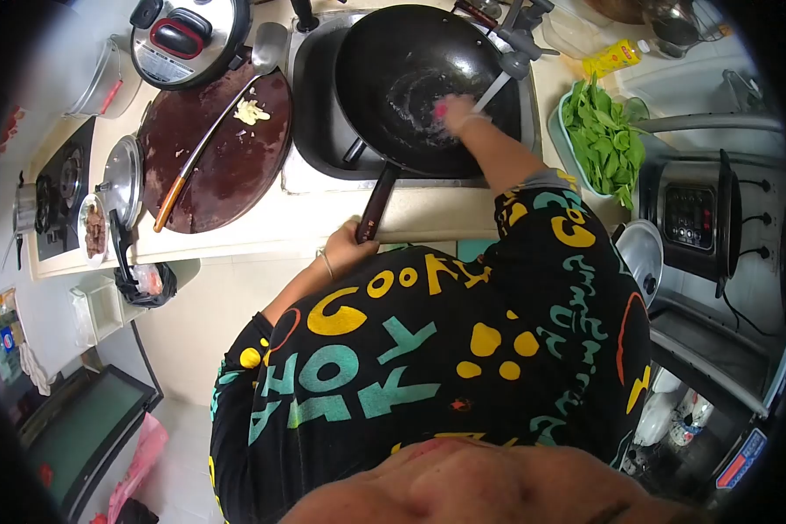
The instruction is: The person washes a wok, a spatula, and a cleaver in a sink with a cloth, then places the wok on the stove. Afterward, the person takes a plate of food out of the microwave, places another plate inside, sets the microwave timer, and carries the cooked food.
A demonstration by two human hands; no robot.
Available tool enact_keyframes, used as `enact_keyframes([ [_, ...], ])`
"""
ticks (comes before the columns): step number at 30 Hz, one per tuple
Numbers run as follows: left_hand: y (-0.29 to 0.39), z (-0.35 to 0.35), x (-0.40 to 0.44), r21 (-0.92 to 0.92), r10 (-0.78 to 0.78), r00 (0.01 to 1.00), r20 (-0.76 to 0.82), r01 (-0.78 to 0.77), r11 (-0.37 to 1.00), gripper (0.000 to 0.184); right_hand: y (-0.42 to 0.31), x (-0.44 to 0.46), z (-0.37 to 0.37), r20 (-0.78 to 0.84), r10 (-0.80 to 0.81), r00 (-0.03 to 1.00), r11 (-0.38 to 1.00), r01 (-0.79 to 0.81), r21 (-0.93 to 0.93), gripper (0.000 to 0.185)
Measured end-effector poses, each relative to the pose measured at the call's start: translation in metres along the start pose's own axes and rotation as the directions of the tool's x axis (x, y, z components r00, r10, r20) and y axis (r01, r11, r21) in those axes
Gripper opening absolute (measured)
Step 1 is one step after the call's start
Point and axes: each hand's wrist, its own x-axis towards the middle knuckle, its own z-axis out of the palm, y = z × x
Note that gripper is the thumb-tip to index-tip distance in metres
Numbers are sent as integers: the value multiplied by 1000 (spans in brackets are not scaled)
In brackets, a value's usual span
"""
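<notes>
A large black wok [375, 87] rests over the sink [310, 113], with soapy water streaks on its inner bottom. Its dark handle [377, 203] points toward my body, and my left hand [351, 250] is closed around the handle's end. Inside the wok, my right hand [461, 115] presses near the bottom, smeared by motion. A small pink thing [441, 109] shows at its fingers; its kind is too blurred to tell. A grey faucet [513, 65] reaches over the wok's right side, just above my right hand.
Left of the sink, a round cutting board [266, 166] bears a spatula [214, 131] and chopped garlic-like pieces [251, 112]. A pressure cooker lid [162, 65] lies behind it. On the right stand a basin [557, 131] of leafy greens [598, 140] and a yellow bottle [616, 58].
</notes>
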Motion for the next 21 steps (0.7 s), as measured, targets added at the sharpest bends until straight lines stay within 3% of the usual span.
enact_keyframes([
  [1,-3,0,2,-3,-6,1000,0,6,1000,31,-23,-19,-14,114,-283,952,959,284,8,42],
  [2,-6,0,3,-23,2,1000,-9,-2,1000,32,-44,-24,-3,94,-304,948,951,296,93,40],
  [3,-9,1,5,-42,12,1000,-20,-13,999,32,-58,-29,-2,5,-422,907,875,405,264,41],
  [7,15,4,-8,33,-78,995,-61,80,996,34,-75,19,10,-248,-509,824,803,559,209,40],
  [9,14,7,-9,-5,-74,988,-136,74,997,36,-48,34,-2,-146,-268,952,947,288,141,38],
  [11,17,5,-9,15,-91,986,-143,94,995,35,-20,28,3,-155,-259,953,949,281,141,38],
  [12,20,6,-9,29,-108,984,-144,113,993,35,-20,14,-3,-55,-203,978,976,206,67,38],
  [13,23,6,-10,42,-127,982,-142,134,990,34,-23,-2,-4,-52,-200,978,977,203,59,38],
  [15,26,4,-10,41,-109,988,-110,114,993,32,-35,-30,0,73,-409,910,906,396,148,38],
  [17,25,3,-8,95,-39,994,-100,48,994,31,-50,-39,1,70,-498,864,837,458,298,42],
  [19,24,5,-9,73,-63,992,-107,71,995,31,-41,-21,6,31,-478,878,852,455,259,36],
  [21,26,5,-9,52,-84,989,-118,91,995,31,-17,7,17,-77,-338,938,930,346,127,31],
])
